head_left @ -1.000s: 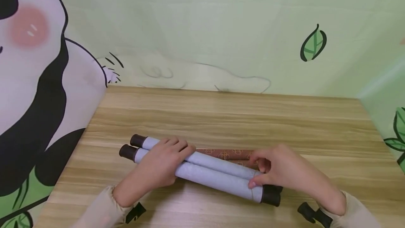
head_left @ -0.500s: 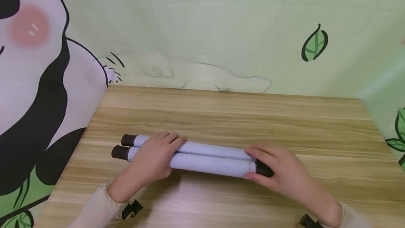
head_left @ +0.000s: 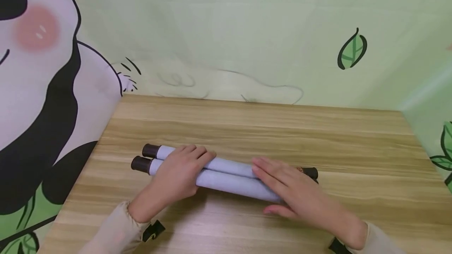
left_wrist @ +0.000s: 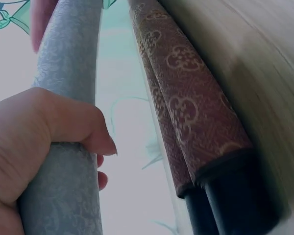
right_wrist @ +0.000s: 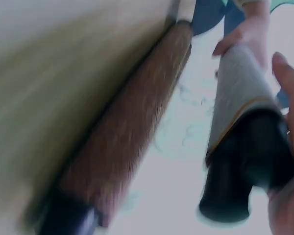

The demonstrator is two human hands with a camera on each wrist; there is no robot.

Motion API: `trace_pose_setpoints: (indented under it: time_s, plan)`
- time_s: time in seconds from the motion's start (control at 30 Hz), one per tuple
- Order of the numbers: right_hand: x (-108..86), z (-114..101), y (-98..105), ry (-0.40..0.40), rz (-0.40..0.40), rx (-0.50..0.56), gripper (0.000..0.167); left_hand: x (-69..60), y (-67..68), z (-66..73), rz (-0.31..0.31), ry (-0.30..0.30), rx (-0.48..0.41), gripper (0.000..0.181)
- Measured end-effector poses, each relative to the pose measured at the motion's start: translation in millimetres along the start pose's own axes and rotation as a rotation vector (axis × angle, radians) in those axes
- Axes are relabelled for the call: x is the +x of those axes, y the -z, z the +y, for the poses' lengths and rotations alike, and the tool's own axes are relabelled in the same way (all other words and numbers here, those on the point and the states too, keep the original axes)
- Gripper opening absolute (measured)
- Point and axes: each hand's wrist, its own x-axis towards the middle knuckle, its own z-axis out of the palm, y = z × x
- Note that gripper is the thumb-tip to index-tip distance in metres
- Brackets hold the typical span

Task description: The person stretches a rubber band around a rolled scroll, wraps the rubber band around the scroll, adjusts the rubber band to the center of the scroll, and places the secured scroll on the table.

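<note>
My left hand (head_left: 180,175) grips a light blue scroll (head_left: 233,183), which shows two rolls side by side with dark end knobs (head_left: 141,164). The left wrist view shows the thumb curled round the nearer roll, above the table. My right hand (head_left: 296,191) lies over the scroll's right end with straight fingers, its thumb apart. A thin cord (right_wrist: 245,110) circles that end in the right wrist view. Below, on the table, lies a brown patterned scroll (left_wrist: 186,78), also two rolls with dark knobs; the head view shows only its right end.
The wood-grain table (head_left: 261,128) runs back to a pale green wall cloth (head_left: 226,30) with a printed panda (head_left: 95,73) and leaves. Black straps (head_left: 153,230) are on both wrists at the cream sleeves (head_left: 116,222).
My right hand has loosened from the scroll's right end, straightened its fingers and slid left. The light blue scroll shifted left, then back right. Its right end is now hidden in the head view.
</note>
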Motion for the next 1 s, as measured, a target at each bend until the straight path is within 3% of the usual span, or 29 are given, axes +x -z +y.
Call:
trace_pose_setpoints:
  time_s: [0.07,0.23,0.33,0.4,0.57,0.63,0.73,0.9,1.0]
  plan:
    - [-4.1,5,4,0.041,0.050,-0.034,0.072,-0.2,1.4,-2.0,0.000,0.018,-0.013,0.072]
    - [-13.9,10,8,0.042,0.185,-0.121,0.060,-2.9,4.2,-6.9,0.025,0.051,-0.014,0.076]
    - [-12.8,8,4,0.031,0.207,-0.118,0.056,-2.7,4.6,-7.2,0.047,0.038,0.006,0.075]
    - [-9.9,6,0,0.034,0.170,-0.094,0.056,-1.2,4.3,-5.5,0.052,0.012,0.011,0.074]
    - [-4.3,1,-5,0.009,-0.010,-0.031,0.062,2.8,1.8,1.3,0.031,-0.023,0.006,0.069]
    - [-2.9,3,-5,-0.014,-0.053,-0.018,0.068,3.3,0.9,2.7,0.029,-0.017,0.012,0.068]
    - [-0.7,6,-5,-0.076,-0.050,-0.019,0.078,4.0,0.6,3.3,0.045,0.002,0.026,0.070]
    - [-1.4,10,-1,-0.299,0.081,-0.110,0.109,4.7,1.5,2.2,0.073,0.032,0.006,0.073]
    - [-4.8,10,4,-0.314,0.075,-0.144,0.109,3.8,1.2,0.7,0.075,0.033,-0.008,0.074]
